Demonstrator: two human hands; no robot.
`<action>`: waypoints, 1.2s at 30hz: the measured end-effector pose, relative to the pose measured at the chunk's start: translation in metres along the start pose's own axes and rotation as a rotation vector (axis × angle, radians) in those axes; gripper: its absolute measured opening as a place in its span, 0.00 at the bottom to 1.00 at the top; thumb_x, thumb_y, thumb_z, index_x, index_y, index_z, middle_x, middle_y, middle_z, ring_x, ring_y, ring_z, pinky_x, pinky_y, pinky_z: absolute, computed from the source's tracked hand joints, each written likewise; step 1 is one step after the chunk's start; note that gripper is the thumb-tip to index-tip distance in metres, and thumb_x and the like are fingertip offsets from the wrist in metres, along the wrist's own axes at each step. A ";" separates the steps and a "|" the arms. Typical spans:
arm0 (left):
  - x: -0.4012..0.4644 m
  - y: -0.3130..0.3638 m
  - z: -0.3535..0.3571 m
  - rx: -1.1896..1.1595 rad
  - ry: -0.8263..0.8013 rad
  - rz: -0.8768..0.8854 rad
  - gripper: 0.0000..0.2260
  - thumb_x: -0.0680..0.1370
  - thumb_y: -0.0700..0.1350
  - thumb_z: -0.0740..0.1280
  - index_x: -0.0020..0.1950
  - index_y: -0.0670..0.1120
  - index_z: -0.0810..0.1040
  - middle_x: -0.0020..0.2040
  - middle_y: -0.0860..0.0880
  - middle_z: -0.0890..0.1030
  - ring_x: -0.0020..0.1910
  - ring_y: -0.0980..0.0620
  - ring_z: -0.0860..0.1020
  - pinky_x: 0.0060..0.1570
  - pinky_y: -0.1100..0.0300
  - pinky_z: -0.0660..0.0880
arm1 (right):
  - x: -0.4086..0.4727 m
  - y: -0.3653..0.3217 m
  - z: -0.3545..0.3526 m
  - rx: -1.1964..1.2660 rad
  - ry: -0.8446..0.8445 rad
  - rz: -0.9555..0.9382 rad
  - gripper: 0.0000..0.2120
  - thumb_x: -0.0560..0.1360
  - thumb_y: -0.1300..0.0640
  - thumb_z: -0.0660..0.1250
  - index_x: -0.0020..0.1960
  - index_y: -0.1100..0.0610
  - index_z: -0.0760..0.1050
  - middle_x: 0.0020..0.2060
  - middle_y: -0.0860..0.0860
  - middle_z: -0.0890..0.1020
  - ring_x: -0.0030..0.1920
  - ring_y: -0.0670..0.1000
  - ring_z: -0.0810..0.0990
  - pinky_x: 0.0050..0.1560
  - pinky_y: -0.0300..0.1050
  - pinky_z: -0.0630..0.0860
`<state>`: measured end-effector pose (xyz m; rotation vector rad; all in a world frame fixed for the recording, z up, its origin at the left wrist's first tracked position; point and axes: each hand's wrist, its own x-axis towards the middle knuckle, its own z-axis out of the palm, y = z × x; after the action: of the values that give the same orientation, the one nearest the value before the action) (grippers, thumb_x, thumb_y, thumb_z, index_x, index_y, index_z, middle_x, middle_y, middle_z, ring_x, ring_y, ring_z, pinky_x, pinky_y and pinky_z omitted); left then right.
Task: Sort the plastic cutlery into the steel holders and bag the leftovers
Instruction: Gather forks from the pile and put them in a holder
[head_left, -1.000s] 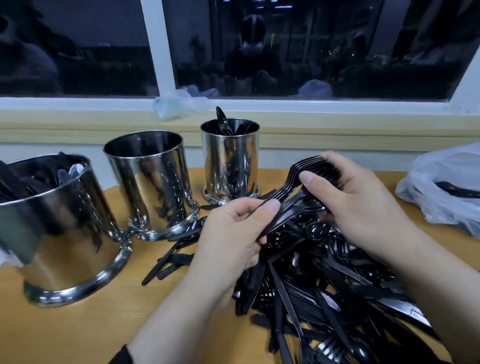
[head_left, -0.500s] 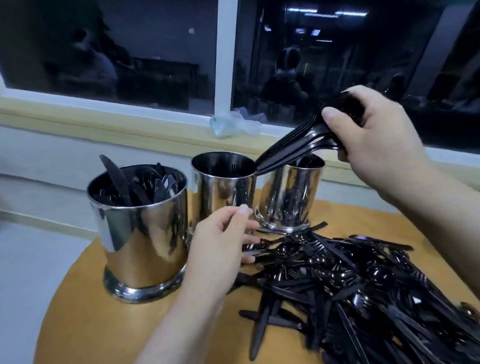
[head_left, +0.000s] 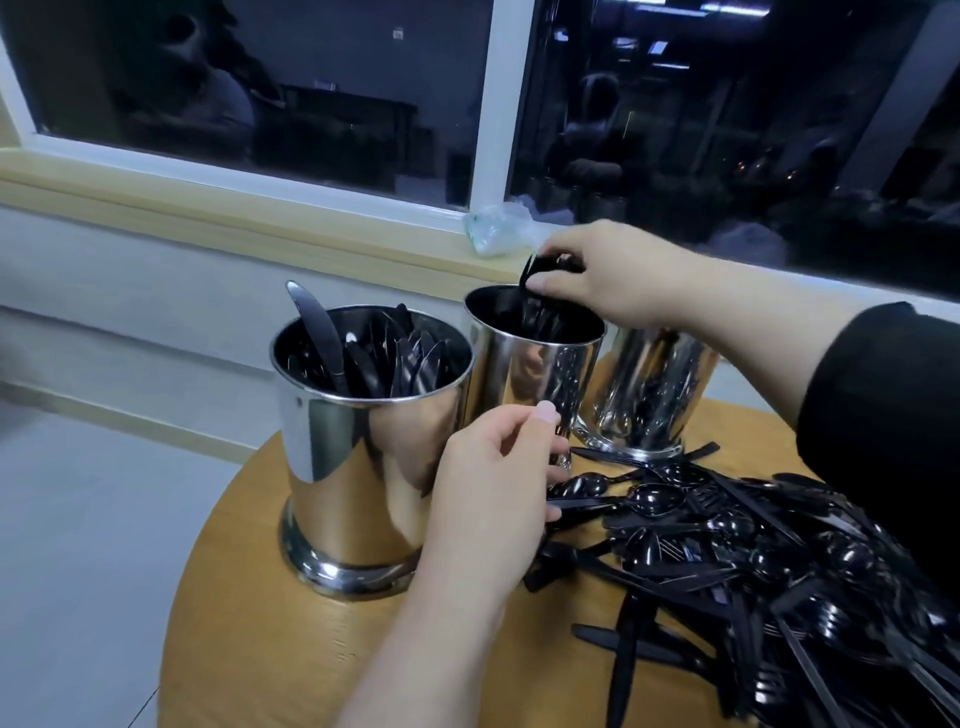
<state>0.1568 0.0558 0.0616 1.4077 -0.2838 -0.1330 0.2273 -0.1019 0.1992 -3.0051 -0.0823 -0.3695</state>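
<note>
By a dark window, the round table (head_left: 249, 639) held three steel holders. The right hand (head_left: 608, 275) gripped a bunch of forks (head_left: 540, 291), handles already inside the middle holder (head_left: 519, 364) directly beneath it. The left hand (head_left: 493, 493) hovered loosely curled, empty, beside the pile (head_left: 753, 561). Next, judging by this: release, then pick more.

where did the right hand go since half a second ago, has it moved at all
Yes. The right hand with its bundle of forks has come down and toward the middle steel holder; the fork handles are now inside its rim instead of above it.
</note>
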 end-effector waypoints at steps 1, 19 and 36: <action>0.001 -0.001 0.000 -0.003 -0.001 0.002 0.10 0.84 0.51 0.64 0.46 0.56 0.83 0.43 0.55 0.86 0.44 0.52 0.86 0.38 0.52 0.84 | 0.001 -0.001 0.004 -0.008 -0.022 0.026 0.19 0.80 0.39 0.64 0.63 0.49 0.77 0.52 0.50 0.80 0.52 0.54 0.78 0.50 0.47 0.71; -0.073 -0.007 0.075 0.536 -0.323 0.229 0.08 0.83 0.55 0.64 0.49 0.56 0.81 0.38 0.55 0.82 0.39 0.58 0.79 0.43 0.55 0.78 | -0.242 0.092 -0.006 0.094 0.108 0.254 0.11 0.82 0.44 0.62 0.50 0.48 0.81 0.41 0.46 0.83 0.40 0.45 0.78 0.42 0.41 0.73; -0.133 -0.044 0.101 0.796 -0.527 0.495 0.10 0.81 0.57 0.64 0.52 0.57 0.84 0.41 0.57 0.80 0.42 0.59 0.76 0.42 0.60 0.73 | -0.423 0.101 0.049 0.315 0.166 0.396 0.07 0.80 0.45 0.65 0.52 0.43 0.82 0.47 0.36 0.81 0.50 0.37 0.78 0.52 0.38 0.74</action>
<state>0.0052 -0.0134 0.0165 2.0204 -1.2118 0.0317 -0.1644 -0.2128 0.0379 -2.5862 0.4209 -0.5043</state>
